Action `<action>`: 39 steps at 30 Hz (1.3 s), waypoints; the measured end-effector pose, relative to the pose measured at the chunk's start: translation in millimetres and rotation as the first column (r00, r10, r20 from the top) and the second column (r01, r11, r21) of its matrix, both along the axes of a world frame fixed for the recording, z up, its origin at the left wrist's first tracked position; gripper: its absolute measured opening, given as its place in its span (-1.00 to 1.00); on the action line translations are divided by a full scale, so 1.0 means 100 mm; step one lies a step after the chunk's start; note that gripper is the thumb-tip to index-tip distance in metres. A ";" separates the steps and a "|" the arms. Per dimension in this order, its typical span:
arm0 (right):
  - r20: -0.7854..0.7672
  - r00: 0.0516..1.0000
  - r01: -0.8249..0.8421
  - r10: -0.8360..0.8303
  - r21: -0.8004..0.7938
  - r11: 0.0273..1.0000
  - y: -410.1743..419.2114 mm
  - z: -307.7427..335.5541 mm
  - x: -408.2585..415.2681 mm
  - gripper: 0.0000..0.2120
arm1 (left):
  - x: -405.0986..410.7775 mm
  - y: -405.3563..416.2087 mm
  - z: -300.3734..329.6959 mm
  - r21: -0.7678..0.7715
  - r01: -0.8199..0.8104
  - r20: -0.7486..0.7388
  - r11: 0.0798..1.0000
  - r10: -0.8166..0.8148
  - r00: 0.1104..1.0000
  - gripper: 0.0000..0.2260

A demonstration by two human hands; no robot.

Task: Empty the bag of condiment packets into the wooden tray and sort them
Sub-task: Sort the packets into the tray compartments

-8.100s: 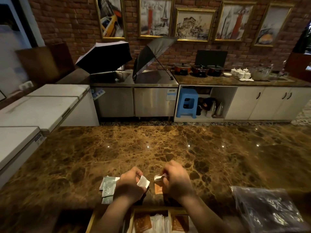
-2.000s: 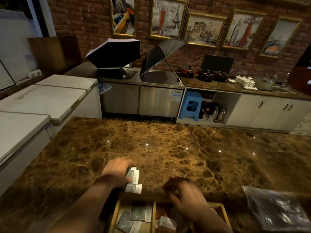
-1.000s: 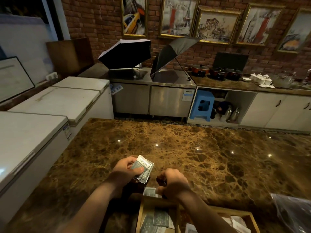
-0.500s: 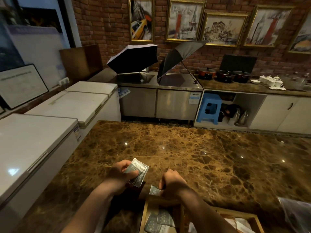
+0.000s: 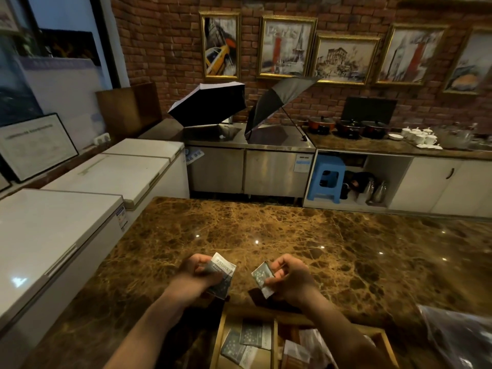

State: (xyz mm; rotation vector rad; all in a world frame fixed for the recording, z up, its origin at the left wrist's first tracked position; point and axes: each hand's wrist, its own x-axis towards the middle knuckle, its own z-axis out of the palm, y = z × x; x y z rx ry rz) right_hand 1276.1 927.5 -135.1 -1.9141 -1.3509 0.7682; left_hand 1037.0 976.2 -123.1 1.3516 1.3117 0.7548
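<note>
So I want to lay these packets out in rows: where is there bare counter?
The marble counter is bare beyond both hands, out to its far edge, and left of the left hand. It is crowded near you: the wooden tray and the plastic bag at right.

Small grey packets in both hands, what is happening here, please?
A person is sorting condiment packets at a brown marble counter. The left hand holds a small stack of grey packets; the right hand pinches one grey packet. Below, the divided wooden tray already holds several. The clear plastic bag lies at right.
</note>
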 end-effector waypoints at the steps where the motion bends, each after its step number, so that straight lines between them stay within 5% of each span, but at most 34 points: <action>1: -0.083 0.996 0.034 -0.035 -0.018 0.999 -0.04 0.03 0.04 -0.76 | 0.02 -0.04 0.02 -0.002 0.003 0.004 1.000 -0.003 1.000 -0.71; 5: -0.255 0.965 0.053 -0.061 -0.036 0.998 -0.19 0.11 0.12 -0.86 | 0.11 -0.21 0.08 0.049 0.060 -0.091 0.997 -0.055 0.994 -0.69; 14: -0.085 0.996 0.006 -0.012 -0.074 0.997 -0.55 0.21 0.07 -0.89 | 0.21 -0.63 -0.02 -0.054 0.357 -0.409 0.933 -0.347 0.844 -0.59; 19: -0.126 0.991 -0.046 0.034 -0.093 0.995 -0.69 0.22 -0.03 -0.89 | 0.28 -0.74 -0.05 0.069 0.480 -0.618 0.875 -0.340 0.709 -0.62; 24: 0.033 0.994 -0.103 0.105 -0.052 0.993 -0.75 0.22 -0.08 -0.90 | 0.32 -0.86 -0.03 0.231 0.547 -0.742 0.805 -0.218 0.634 -0.61; 33: 0.120 0.956 -0.264 0.268 -0.050 0.963 -0.79 0.20 -0.24 -0.88 | 0.15 -0.78 0.05 0.399 0.401 -0.665 0.825 -0.040 0.745 -0.73; 36: 0.203 0.959 -0.200 0.199 -0.017 0.980 -0.77 0.13 -0.28 -0.91 | 0.08 -0.71 0.04 0.410 0.387 -0.647 0.826 -0.036 0.762 -0.74; 39: 0.362 0.923 -0.147 0.130 0.020 0.989 -0.78 0.13 -0.24 -0.72 | 0.05 -0.67 0.03 0.405 0.377 -0.628 0.833 -0.046 0.777 -0.70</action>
